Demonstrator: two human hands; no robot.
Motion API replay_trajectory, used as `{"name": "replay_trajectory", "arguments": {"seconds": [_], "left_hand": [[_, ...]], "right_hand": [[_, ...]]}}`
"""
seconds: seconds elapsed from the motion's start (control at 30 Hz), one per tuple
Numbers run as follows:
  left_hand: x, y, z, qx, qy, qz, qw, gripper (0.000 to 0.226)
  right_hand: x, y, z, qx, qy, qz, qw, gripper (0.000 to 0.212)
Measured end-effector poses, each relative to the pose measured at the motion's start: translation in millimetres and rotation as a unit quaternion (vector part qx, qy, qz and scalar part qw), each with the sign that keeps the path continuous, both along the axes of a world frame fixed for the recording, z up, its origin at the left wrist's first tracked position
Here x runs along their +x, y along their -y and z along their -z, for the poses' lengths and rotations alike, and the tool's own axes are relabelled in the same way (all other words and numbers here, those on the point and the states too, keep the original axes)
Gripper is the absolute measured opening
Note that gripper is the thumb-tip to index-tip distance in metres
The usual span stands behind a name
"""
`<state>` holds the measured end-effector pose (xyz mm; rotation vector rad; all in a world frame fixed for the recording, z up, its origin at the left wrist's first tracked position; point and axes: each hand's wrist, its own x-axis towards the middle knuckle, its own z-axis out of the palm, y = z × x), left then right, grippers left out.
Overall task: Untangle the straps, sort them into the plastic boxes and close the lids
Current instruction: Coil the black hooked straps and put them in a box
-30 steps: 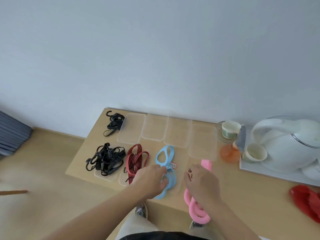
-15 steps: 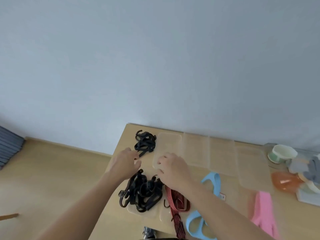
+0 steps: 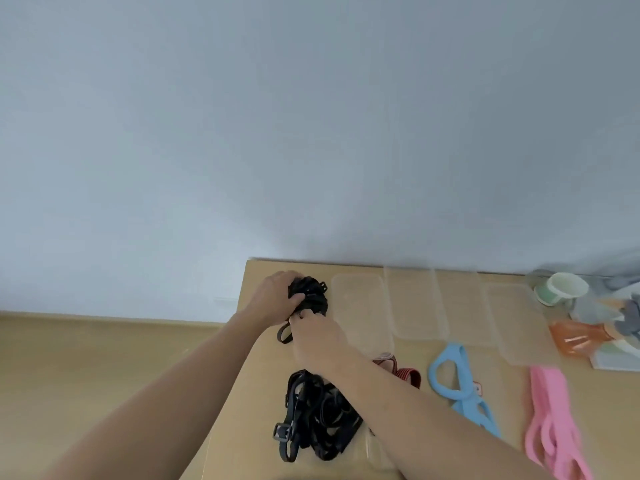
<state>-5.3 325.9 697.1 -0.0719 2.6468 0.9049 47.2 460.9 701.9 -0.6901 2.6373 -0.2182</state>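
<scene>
At the table's far left corner, my left hand (image 3: pixel 277 299) and my right hand (image 3: pixel 317 337) both grip a small bundle of black straps (image 3: pixel 310 296); a loop of it hangs below my hands. A bigger tangle of black straps (image 3: pixel 315 424) lies nearer to me, on a clear box. My right forearm partly hides the red striped straps (image 3: pixel 403 372). Blue straps (image 3: pixel 453 379) and pink straps (image 3: pixel 550 420) lie to the right. Several clear plastic lids (image 3: pixel 415 306) sit in a row along the back.
The wooden table (image 3: pixel 263 344) ends at its left edge just beside my hands, with floor beyond. At the back right stand a pale cup (image 3: pixel 562 289), an orange item (image 3: pixel 578 336) and blurred grey things. The wall rises right behind the table.
My view has swung left and up. Both hands moved from above the large black tangle to the far corner and closed on the small black bundle.
</scene>
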Motion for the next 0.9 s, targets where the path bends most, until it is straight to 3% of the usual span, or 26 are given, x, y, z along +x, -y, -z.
{"name": "replay_trajectory", "arguments": {"seconds": [0.17, 0.3, 0.47, 0.63, 0.7, 0.77, 0.9], "left_hand": [[-12, 1, 11, 0.045, -0.015, -0.062, 0.997, 0.012], [-20, 12, 11, 0.089, 0.013, -0.125, 0.988, 0.015], [-28, 33, -11, 0.263, 0.036, -0.309, 0.913, 0.016], [-25, 49, -32, 0.327, 0.051, -0.365, 0.870, 0.016], [-20, 47, -41, 0.353, 0.092, -0.361, 0.858, 0.024], [-13, 44, -50, 0.394, 0.161, -0.339, 0.839, 0.046], [2, 30, -72, 0.487, 0.232, -0.269, 0.798, 0.072]], "right_hand": [[6, 3, 9, 0.010, 0.008, 0.003, 1.000, 0.045], [9, 2, 9, -0.003, -0.023, 0.009, 1.000, 0.039], [11, -3, 5, -0.093, -0.120, 0.011, 0.988, 0.020], [9, -13, -3, -0.211, -0.170, 0.082, 0.959, 0.010], [7, -16, -8, -0.255, -0.168, 0.151, 0.940, 0.020], [5, -18, -15, -0.311, -0.154, 0.226, 0.910, 0.029], [4, -24, -33, -0.418, -0.094, 0.317, 0.846, 0.024]]}}
